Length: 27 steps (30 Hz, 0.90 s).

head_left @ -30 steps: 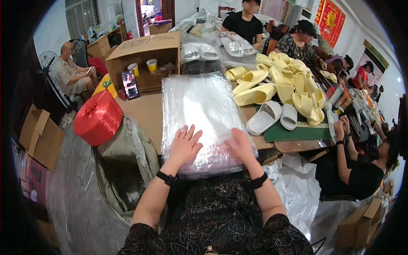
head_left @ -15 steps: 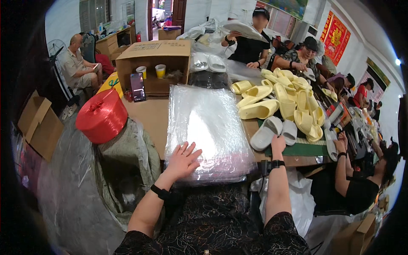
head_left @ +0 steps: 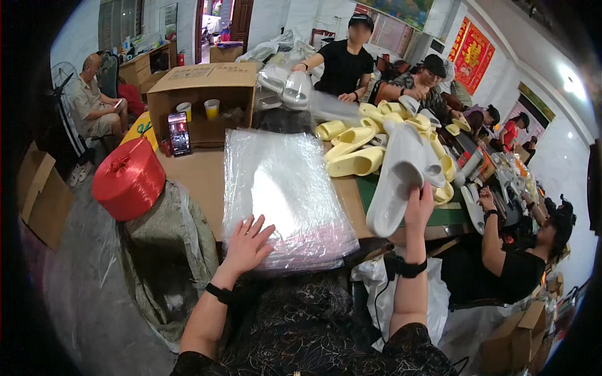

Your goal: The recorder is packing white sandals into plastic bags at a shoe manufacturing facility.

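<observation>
Two hands at work | our left hand (head_left: 246,246) lies flat and wide on the clear bag stack (head_left: 282,194), near table edge | our right hand (head_left: 419,203) holds up white slippers (head_left: 395,178), right of the stack

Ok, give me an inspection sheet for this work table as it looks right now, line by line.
Surface: brown table, a green mat at its right end.
Job's things: stack of clear plastic bags lying flat; white slipper lifted above the table edge.
Clutter: pile of yellow slippers, open cardboard box with two cups inside, red spool of twine on a grey sack.
Hands: left hand flat on the near corner of the bags, fingers spread; right hand gripping the white slipper.
Cables: nothing seen.
Surroundings: several people working along the table's far and right sides, one seated at the left; cardboard boxes on the floor.
</observation>
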Tool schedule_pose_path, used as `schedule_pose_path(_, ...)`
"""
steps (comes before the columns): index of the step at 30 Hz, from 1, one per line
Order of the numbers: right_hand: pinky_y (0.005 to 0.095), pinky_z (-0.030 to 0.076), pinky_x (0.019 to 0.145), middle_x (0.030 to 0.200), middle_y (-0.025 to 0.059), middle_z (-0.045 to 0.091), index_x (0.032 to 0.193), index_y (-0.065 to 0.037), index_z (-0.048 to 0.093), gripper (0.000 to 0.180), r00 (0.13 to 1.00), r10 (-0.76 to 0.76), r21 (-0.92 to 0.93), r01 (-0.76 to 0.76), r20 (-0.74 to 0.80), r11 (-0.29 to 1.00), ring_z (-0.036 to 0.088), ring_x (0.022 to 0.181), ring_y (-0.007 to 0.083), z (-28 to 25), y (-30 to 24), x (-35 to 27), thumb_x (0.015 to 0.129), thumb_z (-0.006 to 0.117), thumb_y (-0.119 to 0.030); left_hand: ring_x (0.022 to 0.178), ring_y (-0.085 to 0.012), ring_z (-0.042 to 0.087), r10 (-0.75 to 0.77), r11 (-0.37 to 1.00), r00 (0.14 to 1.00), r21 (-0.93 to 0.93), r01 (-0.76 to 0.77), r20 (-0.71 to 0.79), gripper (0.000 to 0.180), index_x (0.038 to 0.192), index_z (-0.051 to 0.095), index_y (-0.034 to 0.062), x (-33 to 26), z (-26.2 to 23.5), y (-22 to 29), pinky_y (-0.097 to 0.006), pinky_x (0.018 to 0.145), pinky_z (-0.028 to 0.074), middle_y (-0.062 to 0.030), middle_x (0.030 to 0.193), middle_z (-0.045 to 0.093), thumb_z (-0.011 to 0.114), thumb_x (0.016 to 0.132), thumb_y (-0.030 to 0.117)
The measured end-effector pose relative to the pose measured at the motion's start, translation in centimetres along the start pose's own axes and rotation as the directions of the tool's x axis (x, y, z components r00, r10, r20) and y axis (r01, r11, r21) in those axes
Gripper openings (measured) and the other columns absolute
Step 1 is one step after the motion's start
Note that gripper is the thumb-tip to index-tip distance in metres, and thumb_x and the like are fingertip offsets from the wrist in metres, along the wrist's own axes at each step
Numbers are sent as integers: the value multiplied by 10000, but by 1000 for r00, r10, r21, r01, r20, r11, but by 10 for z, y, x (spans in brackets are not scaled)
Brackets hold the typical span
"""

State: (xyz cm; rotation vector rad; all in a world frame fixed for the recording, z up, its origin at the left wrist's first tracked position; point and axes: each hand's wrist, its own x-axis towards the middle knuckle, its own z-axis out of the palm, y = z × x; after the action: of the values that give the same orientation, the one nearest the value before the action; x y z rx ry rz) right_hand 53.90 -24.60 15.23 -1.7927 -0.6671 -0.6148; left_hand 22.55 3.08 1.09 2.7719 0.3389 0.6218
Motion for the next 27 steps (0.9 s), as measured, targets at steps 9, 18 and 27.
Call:
schedule_pose_path(9,311,454,835,988,104,638,1095,33,609,233,894,-205,379,43,399,924,595,917,200,-19,-86,-10,891,580,-77,1390,-380,316,-15,999,1000,35,15,7,509,1383,507,224,-3,2,0,-523,1148,189,-121,1503,385,527,926,448)
schedule_pose_path(18,343,490,767,948,150,607,1118,-34,617,287,818,-240,93,226,522,970,608,850,334,45,-57,-22,856,508,2,1366,-363,362,6,999,999,54,-4,-38,508,1370,516,234,-2,6,-1,-528,1143,212,-117,1472,425,537,913,455)
schedule_pose_path(27,336,495,757,945,122,609,1128,-70,661,294,700,-350,318,183,623,930,624,849,298,63,-91,-44,863,537,-40,1368,-343,363,-96,878,995,-473,71,-28,669,1447,386,85,-3,-1,-16,-390,1131,292,-155,1459,423,633,887,355)
